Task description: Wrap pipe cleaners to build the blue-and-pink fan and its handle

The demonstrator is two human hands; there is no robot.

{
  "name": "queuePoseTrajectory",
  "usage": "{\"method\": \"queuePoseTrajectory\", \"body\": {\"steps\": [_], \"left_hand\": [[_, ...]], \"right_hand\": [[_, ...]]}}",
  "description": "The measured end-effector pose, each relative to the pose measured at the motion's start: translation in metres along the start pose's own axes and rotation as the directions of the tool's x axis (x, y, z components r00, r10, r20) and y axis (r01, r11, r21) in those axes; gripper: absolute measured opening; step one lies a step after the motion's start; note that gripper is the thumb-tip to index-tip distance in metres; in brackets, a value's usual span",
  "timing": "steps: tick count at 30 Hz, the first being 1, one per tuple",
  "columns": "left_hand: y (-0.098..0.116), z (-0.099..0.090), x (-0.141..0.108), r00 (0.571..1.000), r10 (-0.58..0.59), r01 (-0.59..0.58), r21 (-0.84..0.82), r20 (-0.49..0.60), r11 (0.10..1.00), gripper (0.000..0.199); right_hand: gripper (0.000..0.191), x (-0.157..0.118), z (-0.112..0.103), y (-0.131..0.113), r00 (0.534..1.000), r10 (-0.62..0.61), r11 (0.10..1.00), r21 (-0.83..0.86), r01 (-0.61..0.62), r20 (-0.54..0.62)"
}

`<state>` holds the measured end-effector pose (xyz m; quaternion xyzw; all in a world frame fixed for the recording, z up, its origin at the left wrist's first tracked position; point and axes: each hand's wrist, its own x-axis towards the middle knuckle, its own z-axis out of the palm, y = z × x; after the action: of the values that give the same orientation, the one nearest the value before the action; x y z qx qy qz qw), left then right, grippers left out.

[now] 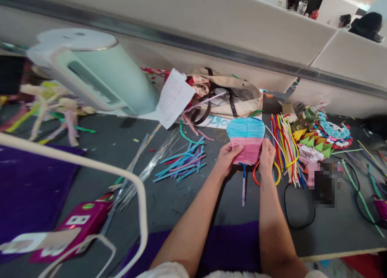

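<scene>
Before me is a fan-shaped craft piece, blue on top and pink below, with a ribbed surface like rows of pipe cleaners. Its thin blue and lilac handle points down toward me. My left hand grips the lower left edge, thumb on the front face. At the right edge, the fingers of my right hand are closed on the same fan. Just left of the hands lies a loose pile of blue, purple and pink pipe cleaners. A bundle of multicoloured pipe cleaners sits right of my right hand.
A pale green kettle stands at the back left beside a white paper and a cloth bag. A magenta power strip with white cables lies front left. A glass jar and flower crafts are at right.
</scene>
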<state>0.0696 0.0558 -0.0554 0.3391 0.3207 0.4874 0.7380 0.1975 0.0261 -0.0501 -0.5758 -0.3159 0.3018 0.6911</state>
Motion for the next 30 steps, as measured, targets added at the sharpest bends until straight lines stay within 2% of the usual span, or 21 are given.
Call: {"method": "queuePoseTrajectory", "body": {"steps": [3, 5, 7, 9, 12, 17, 22, 24, 27, 30], "left_hand": [[0.004, -0.003, 0.003, 0.991, 0.047, -0.056, -0.071, -0.128, 0.996, 0.032], [0.006, -0.005, 0.005, 0.983, 0.052, -0.073, -0.112, -0.177, 0.991, 0.031], [0.007, -0.006, 0.005, 0.984, 0.033, -0.059, -0.143, -0.178, 0.988, 0.028], [0.007, -0.008, 0.004, 0.988, -0.001, -0.027, -0.178, -0.155, 0.984, 0.028], [0.008, -0.01, 0.003, 0.989, -0.076, 0.041, -0.269, -0.124, 0.962, 0.032], [0.011, -0.018, 0.004, 0.975, -0.204, 0.143, -0.457, -0.087, 0.878, 0.02], [0.018, -0.022, 0.002, 0.979, -0.203, 0.163, -0.532, -0.018, 0.831, 0.017], [0.02, -0.021, -0.001, 0.984, -0.177, 0.153, -0.549, 0.009, 0.821, 0.015], [0.022, -0.02, -0.004, 0.992, -0.127, 0.12, -0.558, 0.025, 0.821, 0.015], [0.022, -0.02, -0.004, 0.996, -0.087, 0.088, -0.55, 0.027, 0.831, 0.027]], "right_hand": [[0.039, 0.006, -0.015, -0.007, 0.987, -0.089, 0.993, -0.084, 0.078, -0.134], [0.035, 0.012, -0.029, -0.01, 0.957, -0.145, 0.985, -0.128, 0.116, -0.251], [0.035, 0.019, -0.044, -0.012, 0.918, -0.192, 0.973, -0.188, 0.132, -0.346], [0.035, 0.024, -0.059, -0.013, 0.882, -0.261, 0.948, -0.276, 0.158, -0.393], [0.033, 0.028, -0.074, -0.014, 0.852, -0.374, 0.869, -0.46, 0.183, -0.368], [0.029, 0.022, -0.081, -0.023, 0.925, -0.321, 0.739, -0.665, 0.11, -0.203], [0.026, 0.02, -0.082, -0.021, 0.886, -0.434, 0.577, -0.806, 0.135, -0.163], [0.028, 0.021, -0.084, -0.018, 0.898, -0.417, 0.578, -0.803, 0.142, -0.142], [0.026, 0.021, -0.086, -0.014, 0.922, -0.36, 0.63, -0.765, 0.129, -0.141], [0.026, 0.02, -0.088, -0.012, 0.9, -0.397, 0.615, -0.78, 0.117, -0.178]]}}
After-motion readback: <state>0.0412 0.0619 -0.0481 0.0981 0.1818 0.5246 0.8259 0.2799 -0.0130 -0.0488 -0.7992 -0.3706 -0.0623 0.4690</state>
